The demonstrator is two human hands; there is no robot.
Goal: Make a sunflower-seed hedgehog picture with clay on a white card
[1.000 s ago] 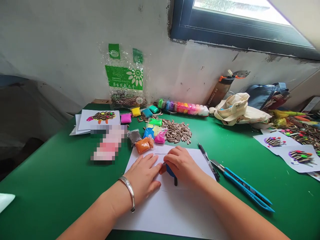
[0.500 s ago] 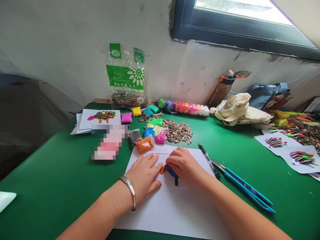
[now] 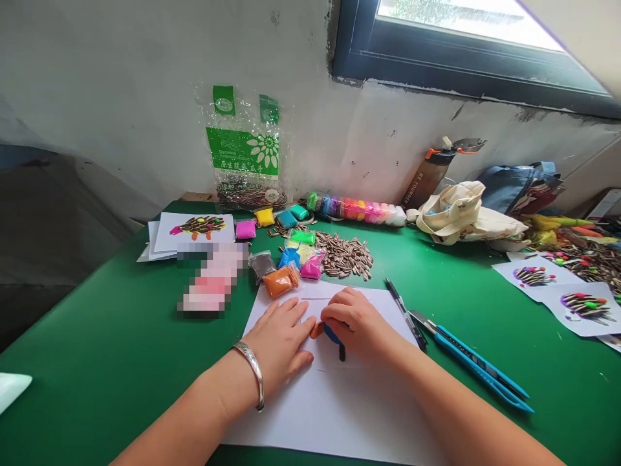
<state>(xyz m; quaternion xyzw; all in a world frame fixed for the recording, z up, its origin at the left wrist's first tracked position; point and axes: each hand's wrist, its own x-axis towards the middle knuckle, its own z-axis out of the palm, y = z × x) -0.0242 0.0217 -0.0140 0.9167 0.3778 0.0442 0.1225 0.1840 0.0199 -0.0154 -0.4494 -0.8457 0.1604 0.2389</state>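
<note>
A white sheet of paper (image 3: 330, 408) lies on the green table (image 3: 121, 336) in front of me. My left hand (image 3: 279, 336), with a silver bracelet on the wrist, lies flat on the sheet with its fingers stretched out. My right hand (image 3: 356, 323) is curled over a flat blue clay shape (image 3: 331, 334) stuck on the paper, fingertips pressing on it. A small orange bit (image 3: 316, 329) and a short black piece (image 3: 342, 353) stick out from the blue clay.
Small clay packets (image 3: 281, 280) and a heap of sunflower seeds (image 3: 347, 255) lie beyond the sheet, a seed bag (image 3: 245, 155) leans on the wall. A pen (image 3: 405, 312) and blue utility knife (image 3: 478, 366) lie right. Finished seed pictures (image 3: 563, 291), (image 3: 196, 228) sit at both sides.
My right hand has shifted slightly left over the blue clay. My left hand stays flat on the paper.
</note>
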